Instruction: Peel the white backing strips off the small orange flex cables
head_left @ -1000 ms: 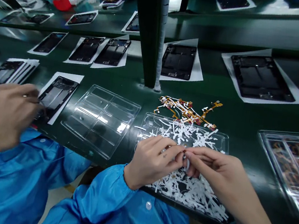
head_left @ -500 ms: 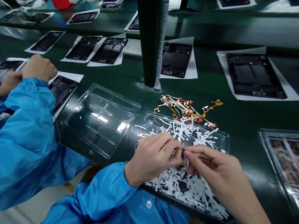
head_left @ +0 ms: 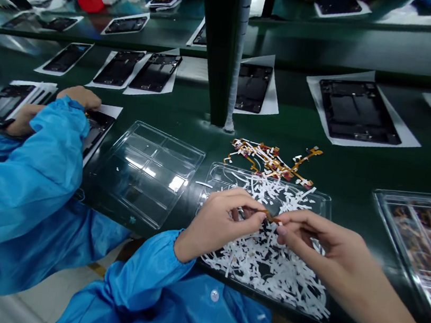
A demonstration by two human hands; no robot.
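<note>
Between my two hands is a small orange-brown flex cable. My left hand pinches one end of it between thumb and finger, and my right hand pinches the other end. Both hands are above a clear plastic tray heaped with white paper strips. Just past the tray's far edge lies a loose pile of orange flex cables with white tabs on them.
Left of my tray lies a clear compartment tray; at right, another tray holds many flex cables. A dark post rises ahead. Black device housings lie on white sheets along the bench. A co-worker's sleeve is close at left.
My hands have moved slightly apart, and the cable now shows between them. The white strip that hung at my right fingers is gone from there. The co-worker's hand at left has moved right.
</note>
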